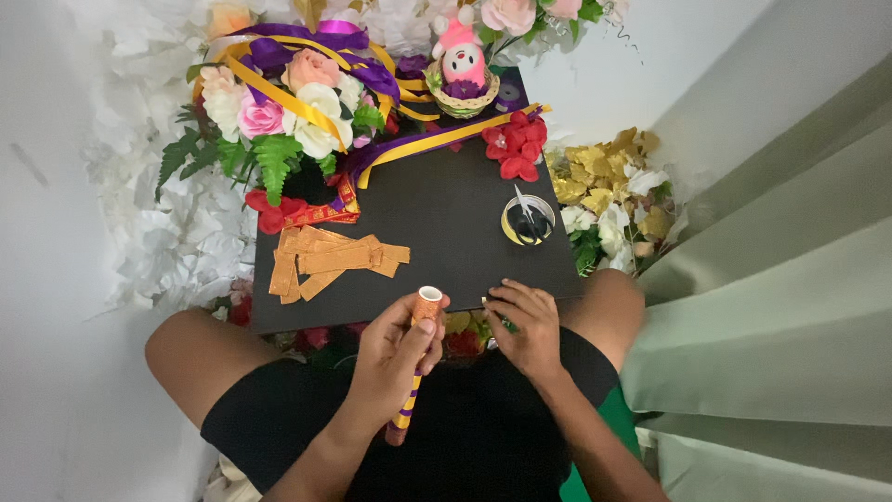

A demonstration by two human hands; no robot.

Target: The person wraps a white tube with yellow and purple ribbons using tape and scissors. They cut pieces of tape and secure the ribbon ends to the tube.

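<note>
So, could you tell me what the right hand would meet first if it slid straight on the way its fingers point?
The right hand points up and slightly left across the black board. That stretch looks bare; the yellow ribbon roll lies off to its right, though depth is uncertain.

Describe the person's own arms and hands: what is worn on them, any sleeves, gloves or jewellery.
Both forearms are bare, with no sleeves reaching them. The left hand and the right hand wear no gloves, and no rings, watch or bracelets show. Fingernails look short and unpainted.
</note>
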